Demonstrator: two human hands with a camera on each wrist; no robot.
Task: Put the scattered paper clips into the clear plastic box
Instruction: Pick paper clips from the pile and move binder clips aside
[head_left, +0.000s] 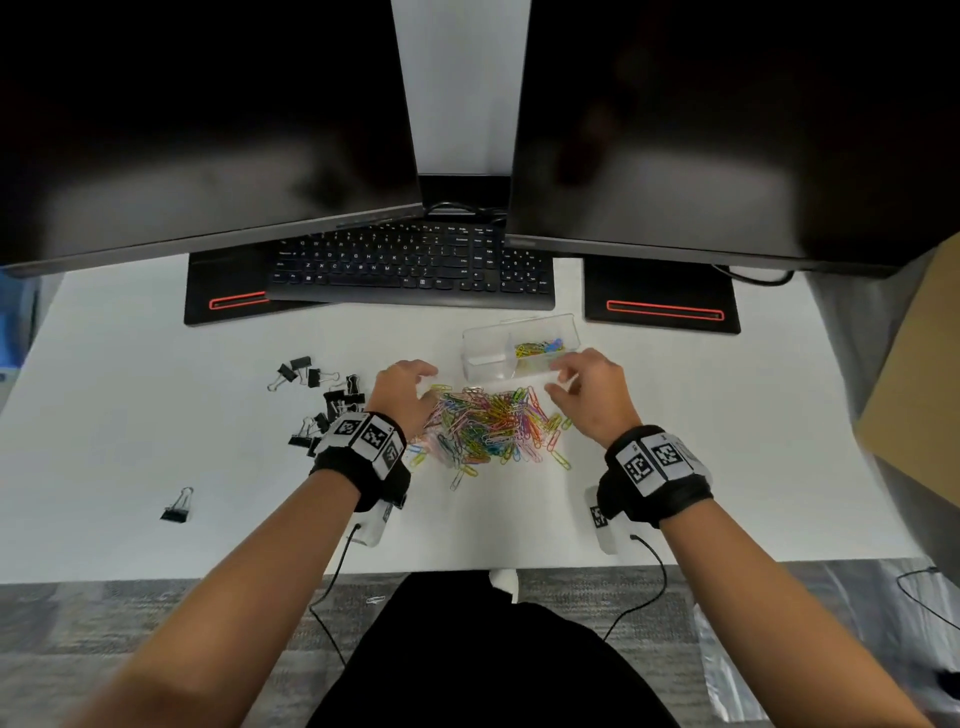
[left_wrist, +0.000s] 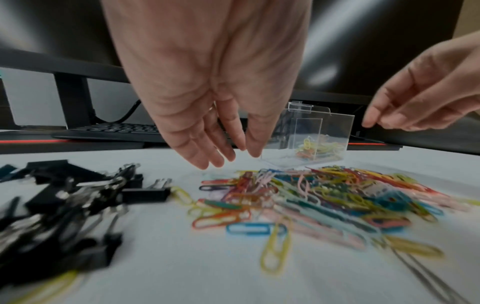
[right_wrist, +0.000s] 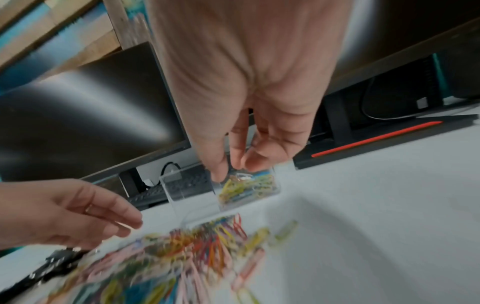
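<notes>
White counter (head_left: 156, 415) carries everything here, and the clear plastic box (head_left: 488, 345) serves as the landmark. Its far wall and raised lid are hard to trace against the dark keyboard (head_left: 410, 265) behind it. The box has two compartments: the right one holds a small heap of coloured clips, while the left one looks bare. How many clips lie inside cannot be counted.

Just in front of the box sprawls the main pile of paper clips (head_left: 488, 426), too many and too tangled to count, and smeared by blur in both wrist views. Left of that pile sit black binder clips (head_left: 322, 400), partly hidden under the left wrist band; one more binder clip (head_left: 178, 506) lies alone, well apart to the left.

The left hand (head_left: 402, 387) hovers at the pile's left edge, its fingers (left_wrist: 207, 152) straight, loosely spread, pointing down and holding nothing. The right hand (head_left: 589, 387) hangs at the box's right front corner, fingers (right_wrist: 235, 148) relaxed above the filled compartment, nothing visibly gripped.

Two dark monitors (head_left: 208, 130) stand behind the keyboard, each on a black base with a red stripe. Grey carpet (head_left: 104, 623) shows below the counter's near edge, and a cardboard box (head_left: 919, 415) is cut off at the right.
</notes>
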